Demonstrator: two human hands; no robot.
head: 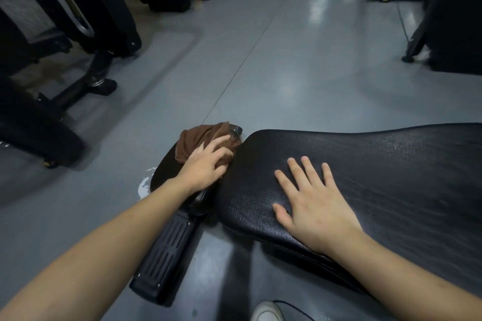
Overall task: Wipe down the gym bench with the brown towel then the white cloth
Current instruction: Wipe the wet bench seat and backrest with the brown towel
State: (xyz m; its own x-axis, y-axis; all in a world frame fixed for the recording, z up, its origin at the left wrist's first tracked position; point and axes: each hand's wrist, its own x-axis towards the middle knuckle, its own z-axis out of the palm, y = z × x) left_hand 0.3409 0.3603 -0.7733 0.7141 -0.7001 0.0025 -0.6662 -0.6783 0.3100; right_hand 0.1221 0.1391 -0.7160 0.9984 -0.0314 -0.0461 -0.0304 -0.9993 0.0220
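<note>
The left hand (206, 164) is pressing the bunched brown towel (202, 142) onto the small seat pad (167, 172) of the gym bench, fingers curling into the cloth. The right hand (310, 200) is lying flat on the long black pad (391, 177), fingers straight and spread. The grey floor (287, 60) is showing white smears beside the seat pad.

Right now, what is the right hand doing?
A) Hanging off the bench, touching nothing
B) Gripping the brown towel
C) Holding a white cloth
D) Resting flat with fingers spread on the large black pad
D: the right hand lies flat, fingers spread, on the large black bench pad, while the left hand presses the brown towel on the smaller pad beside it; no white cloth is in view.
</note>
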